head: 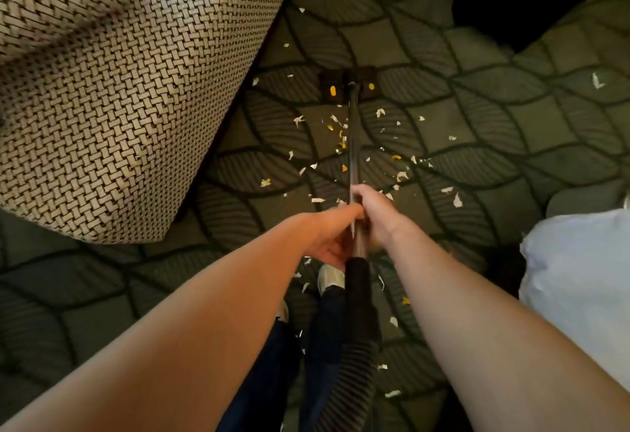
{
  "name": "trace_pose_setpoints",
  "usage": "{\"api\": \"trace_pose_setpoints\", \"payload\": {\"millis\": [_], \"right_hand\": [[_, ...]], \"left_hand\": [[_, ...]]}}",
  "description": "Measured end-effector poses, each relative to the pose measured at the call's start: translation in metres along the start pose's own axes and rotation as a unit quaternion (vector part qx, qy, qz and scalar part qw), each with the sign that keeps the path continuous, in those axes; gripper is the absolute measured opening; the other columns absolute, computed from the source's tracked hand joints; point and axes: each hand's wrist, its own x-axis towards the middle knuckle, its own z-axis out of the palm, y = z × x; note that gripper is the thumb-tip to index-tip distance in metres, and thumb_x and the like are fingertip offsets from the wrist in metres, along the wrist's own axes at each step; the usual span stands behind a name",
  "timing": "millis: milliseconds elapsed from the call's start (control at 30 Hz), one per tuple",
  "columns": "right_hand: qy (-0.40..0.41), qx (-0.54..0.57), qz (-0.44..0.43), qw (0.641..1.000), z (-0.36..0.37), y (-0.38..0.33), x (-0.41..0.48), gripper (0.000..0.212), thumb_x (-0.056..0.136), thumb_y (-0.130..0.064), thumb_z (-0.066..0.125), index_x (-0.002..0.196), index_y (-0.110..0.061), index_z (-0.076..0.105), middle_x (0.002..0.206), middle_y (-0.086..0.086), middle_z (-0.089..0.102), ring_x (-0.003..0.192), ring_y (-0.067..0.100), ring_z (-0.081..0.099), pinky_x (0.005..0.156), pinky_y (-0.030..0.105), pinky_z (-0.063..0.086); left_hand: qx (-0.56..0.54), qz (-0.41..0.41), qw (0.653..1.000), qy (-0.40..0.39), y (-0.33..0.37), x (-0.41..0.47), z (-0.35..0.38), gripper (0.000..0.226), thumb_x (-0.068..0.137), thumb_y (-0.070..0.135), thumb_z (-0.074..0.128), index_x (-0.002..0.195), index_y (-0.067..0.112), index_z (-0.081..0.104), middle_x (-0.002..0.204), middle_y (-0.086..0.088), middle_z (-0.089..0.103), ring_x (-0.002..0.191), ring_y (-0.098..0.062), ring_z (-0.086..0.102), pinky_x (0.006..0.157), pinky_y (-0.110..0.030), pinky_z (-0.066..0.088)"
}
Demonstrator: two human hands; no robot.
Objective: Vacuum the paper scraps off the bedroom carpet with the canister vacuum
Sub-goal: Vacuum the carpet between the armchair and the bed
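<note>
— Carpet (477,117) in a dark leaf pattern fills the frame. Where is the wand (353,145)?
— Centre frame: slim, metal, running up to a dark floor head (332,90) with two yellow marks, resting on the carpet. A black ribbed hose (347,380) trails to the bottom edge.
— And the hands?
— Both the left hand (327,237) and right hand (378,216) clasp the wand, with white and yellow scraps (402,176) strewn around.

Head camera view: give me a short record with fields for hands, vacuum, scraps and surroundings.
hands: left hand and right hand both grip the vacuum wand
nozzle: floor head rests on the leaf-patterned carpet
scraps: white and yellow paper scraps scattered along both sides of the wand
hose: ribbed black hose runs back toward the camera
surroundings: woven-fabric furniture left, white cloth right
</note>
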Motion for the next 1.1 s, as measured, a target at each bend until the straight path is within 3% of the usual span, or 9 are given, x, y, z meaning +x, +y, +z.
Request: {"api": "trace_pose_setpoints", "payload": {"millis": [133, 333, 467, 533, 667, 900, 1100], "right_hand": [[0.015, -0.048, 0.016, 0.999, 0.011, 0.009, 0.007, 0.039, 0.092, -0.022, 0.054, 0.127, -0.004, 0.057, 0.082, 0.003, 0.060, 0.066, 0.017, 0.060, 0.063, 0.034, 0.053], [0.061, -0.124, 0.025, 0.990, 0.041, 0.015, 0.028, 0.042, 0.086, -0.025, 0.062, 0.120, 0.001, 0.062, 0.077, 0.004, 0.058, 0.065, 0.017, 0.058, 0.062, 0.031, 0.053], [0.074, -0.175, 0.019, 0.982, 0.050, 0.013, 0.037, 0.044, 0.092, -0.024, 0.059, 0.130, -0.001, 0.052, 0.093, 0.007, 0.059, 0.082, 0.021, 0.061, 0.078, 0.035, 0.058], [0.075, -0.146, 0.019, 0.986, 0.054, 0.011, 0.037, 0.045, 0.097, -0.021, 0.057, 0.136, -0.008, 0.039, 0.097, 0.010, 0.058, 0.077, 0.021, 0.063, 0.073, 0.038, 0.060], [0.075, -0.118, -0.006, 0.990, 0.062, 0.003, 0.032, 0.069, 0.098, -0.018, 0.057, 0.154, -0.021, 0.017, 0.099, 0.009, 0.054, 0.067, 0.017, 0.061, 0.059, 0.032, 0.059], [0.061, -0.159, 0.013, 0.985, 0.075, 0.014, 0.017, 0.049, 0.099, -0.015, 0.051, 0.142, -0.012, 0.030, 0.090, 0.011, 0.053, 0.063, 0.018, 0.056, 0.053, 0.032, 0.056], [0.045, -0.170, 0.048, 0.983, 0.081, 0.039, -0.004, 0.044, 0.099, -0.018, 0.050, 0.138, -0.016, 0.029, 0.110, 0.016, 0.056, 0.075, 0.021, 0.059, 0.059, 0.032, 0.056]], "left_hand": [[-0.096, -0.007, 0.993, 0.075, -0.027, 0.022, 0.009, 0.062, 0.092, 0.063, 0.038, 0.118, 0.010, 0.056, 0.085, -0.010, 0.059, 0.064, -0.018, 0.059, 0.053, -0.028, 0.052], [-0.286, -0.013, 0.957, 0.051, -0.048, 0.029, 0.006, 0.038, 0.091, 0.048, 0.055, 0.087, 0.011, 0.058, 0.063, -0.004, 0.055, 0.047, -0.014, 0.052, 0.045, -0.024, 0.046], [-0.207, 0.021, 0.971, 0.115, -0.056, 0.034, -0.002, 0.038, 0.095, 0.047, 0.048, 0.087, 0.010, 0.057, 0.052, -0.001, 0.051, 0.039, -0.015, 0.044, 0.043, -0.026, 0.041], [-0.200, 0.019, 0.972, 0.119, -0.056, 0.033, -0.008, 0.040, 0.095, 0.047, 0.047, 0.084, 0.011, 0.057, 0.051, -0.001, 0.050, 0.038, -0.016, 0.043, 0.044, -0.026, 0.040], [-0.192, 0.022, 0.973, 0.125, -0.051, 0.024, -0.012, 0.042, 0.093, 0.049, 0.048, 0.081, 0.010, 0.056, 0.049, -0.002, 0.049, 0.037, -0.016, 0.042, 0.044, -0.026, 0.040], [-0.139, 0.022, 0.976, 0.165, -0.079, 0.008, -0.015, 0.043, 0.096, 0.047, 0.044, 0.095, 0.007, 0.059, 0.053, -0.002, 0.050, 0.040, -0.016, 0.044, 0.050, -0.027, 0.042], [-0.145, 0.015, 0.977, 0.158, -0.110, -0.008, -0.015, 0.040, 0.097, 0.046, 0.045, 0.101, 0.008, 0.056, 0.054, -0.002, 0.050, 0.043, -0.015, 0.044, 0.050, -0.026, 0.042]]}}
